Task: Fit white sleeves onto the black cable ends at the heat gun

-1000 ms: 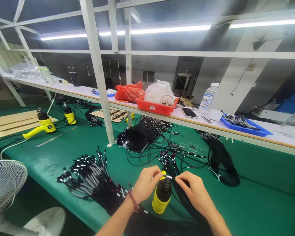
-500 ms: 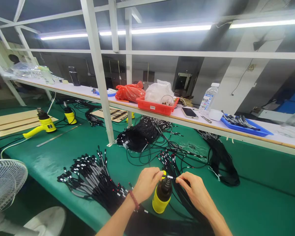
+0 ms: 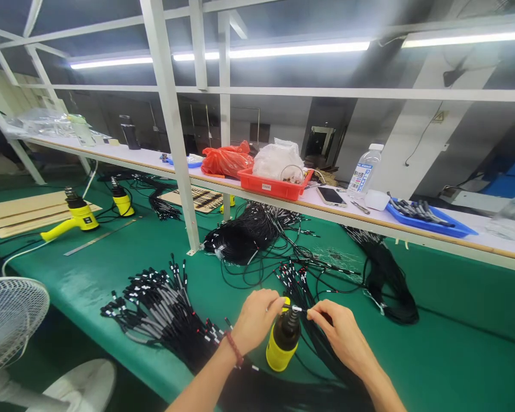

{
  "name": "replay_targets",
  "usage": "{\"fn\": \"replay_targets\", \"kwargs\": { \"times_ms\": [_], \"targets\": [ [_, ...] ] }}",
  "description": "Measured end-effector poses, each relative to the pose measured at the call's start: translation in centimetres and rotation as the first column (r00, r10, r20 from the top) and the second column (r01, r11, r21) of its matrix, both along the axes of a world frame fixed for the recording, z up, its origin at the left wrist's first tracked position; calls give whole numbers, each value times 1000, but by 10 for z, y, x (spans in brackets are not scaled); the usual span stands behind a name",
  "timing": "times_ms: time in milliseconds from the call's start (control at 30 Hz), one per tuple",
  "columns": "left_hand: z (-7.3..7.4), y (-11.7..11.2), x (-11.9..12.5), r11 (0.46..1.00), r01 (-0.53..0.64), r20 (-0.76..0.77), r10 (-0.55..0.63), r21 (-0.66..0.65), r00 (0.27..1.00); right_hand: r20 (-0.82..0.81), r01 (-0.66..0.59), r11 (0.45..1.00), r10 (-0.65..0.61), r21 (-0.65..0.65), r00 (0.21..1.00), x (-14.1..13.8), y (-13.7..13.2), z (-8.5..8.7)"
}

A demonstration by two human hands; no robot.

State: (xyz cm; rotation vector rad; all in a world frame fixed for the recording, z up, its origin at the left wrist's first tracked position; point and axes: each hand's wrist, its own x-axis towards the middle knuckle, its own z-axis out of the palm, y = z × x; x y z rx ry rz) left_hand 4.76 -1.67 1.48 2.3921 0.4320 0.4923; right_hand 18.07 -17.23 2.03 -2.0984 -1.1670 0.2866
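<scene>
A thin black cable with a white sleeve (image 3: 297, 309) is stretched between my two hands, right over the nozzle of an upright yellow and black heat gun (image 3: 282, 346). My left hand (image 3: 257, 320) pinches the cable's left end; a beaded bracelet circles that wrist. My right hand (image 3: 341, 332) pinches the cable on the other side of the sleeve. To the left lies a thick bundle of black cables (image 3: 163, 309) with grey and white-marked ends. Another cable bundle (image 3: 298, 280) runs behind the heat gun and under my right hand.
More black cables (image 3: 257, 229) lie under the shelf (image 3: 352, 214), with a looped bundle (image 3: 390, 286) at right. The shelf carries a red tray (image 3: 274, 187), a phone (image 3: 331, 197), a bottle (image 3: 364, 171) and a blue tray (image 3: 450, 229). Other heat guns (image 3: 82, 214) and a fan (image 3: 12, 326) are at left.
Almost nothing differs. Both hands keep the cable over the heat gun's nozzle, in practically the same position.
</scene>
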Motion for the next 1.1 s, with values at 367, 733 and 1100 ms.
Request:
{"fn": "replay_targets", "kwargs": {
  "times_ms": [367, 733, 1100],
  "targets": [
    [-3, 2, -2, 997, 8, 89, -2, -74, 996, -20, 0, 1000, 0, 15, 1000, -5, 3, 0],
    [-4, 4, -1, 991, 17, 120, -1, -135, 993, -64, 18, 997, -13, 78, 998, -6, 4, 1],
    [-2, 0, -1, 992, 4, 39, 1, -128, 999, -105, -2, 993, 15, 117, 994, -4, 1, 0]
  ]
}}
